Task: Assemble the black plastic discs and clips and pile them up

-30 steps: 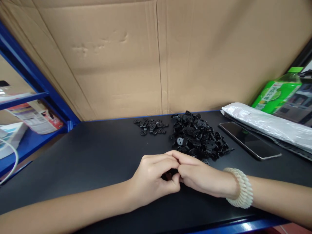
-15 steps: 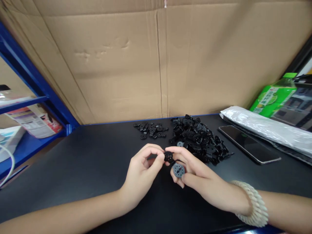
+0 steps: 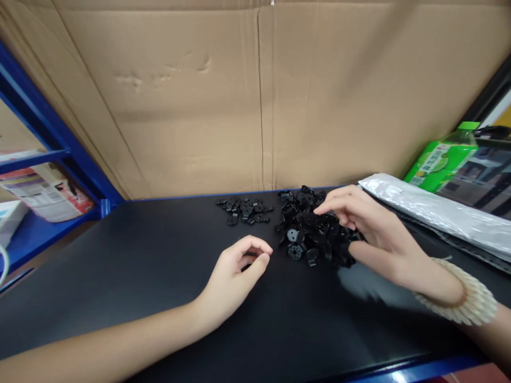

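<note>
My left hand [image 3: 239, 276] is just above the black table, left of the larger pile. Its fingers are loosely curled, with a small gap between thumb and fingertips, and nothing shows in it. Over the right side of a heap of small black plastic parts [image 3: 315, 213] reaches my right hand [image 3: 367, 229], fingers stretched and thumb apart, holding nothing visible. The parts have round, perforated discs and short tabs. A grey disc [image 3: 293, 234] stands out at the heap's left edge, with a dark slotted disc [image 3: 295, 251] just below it.
A smaller group of flat black parts [image 3: 245, 209] lies left of the heap. Cardboard [image 3: 191, 106] closes off the back. On the right are a silvery plastic packet [image 3: 431, 207] and a green bottle [image 3: 443, 159]. A blue shelf [image 3: 75, 213] with a labelled container borders the left.
The black part with a grey disc has left my hands. My right hand has moved right and away over the heap, now covering the phone. My left hand stays nearly in place.
</note>
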The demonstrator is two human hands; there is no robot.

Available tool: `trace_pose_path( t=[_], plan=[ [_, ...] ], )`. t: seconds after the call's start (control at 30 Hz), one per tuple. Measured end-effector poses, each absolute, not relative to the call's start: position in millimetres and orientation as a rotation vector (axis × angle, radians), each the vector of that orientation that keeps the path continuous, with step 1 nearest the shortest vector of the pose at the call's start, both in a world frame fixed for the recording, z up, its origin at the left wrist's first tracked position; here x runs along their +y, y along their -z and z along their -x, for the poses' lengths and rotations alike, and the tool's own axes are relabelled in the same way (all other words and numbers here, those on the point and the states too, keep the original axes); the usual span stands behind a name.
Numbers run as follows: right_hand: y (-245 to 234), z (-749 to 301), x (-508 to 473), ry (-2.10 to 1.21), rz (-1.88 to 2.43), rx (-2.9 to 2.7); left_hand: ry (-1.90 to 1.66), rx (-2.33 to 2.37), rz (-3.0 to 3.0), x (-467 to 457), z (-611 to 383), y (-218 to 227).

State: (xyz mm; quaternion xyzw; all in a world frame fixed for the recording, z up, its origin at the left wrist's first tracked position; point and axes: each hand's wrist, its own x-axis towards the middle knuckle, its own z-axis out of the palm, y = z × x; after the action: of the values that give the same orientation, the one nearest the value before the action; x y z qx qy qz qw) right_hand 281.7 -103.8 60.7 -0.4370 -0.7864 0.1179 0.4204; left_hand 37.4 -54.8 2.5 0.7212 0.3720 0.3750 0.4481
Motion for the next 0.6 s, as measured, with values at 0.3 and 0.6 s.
trace_pose_path(
  t=[0.3,0.6],
  plan=[
    [-51,-287,-95,-0.460,0.946,-1.504,-0.831,0.847,-2.081,-59,-39,-6],
    [-36,-232,-134,-1.216,0.340,-2.346,-0.883,0.794,-2.221,-60,-37,-9]
  ],
)
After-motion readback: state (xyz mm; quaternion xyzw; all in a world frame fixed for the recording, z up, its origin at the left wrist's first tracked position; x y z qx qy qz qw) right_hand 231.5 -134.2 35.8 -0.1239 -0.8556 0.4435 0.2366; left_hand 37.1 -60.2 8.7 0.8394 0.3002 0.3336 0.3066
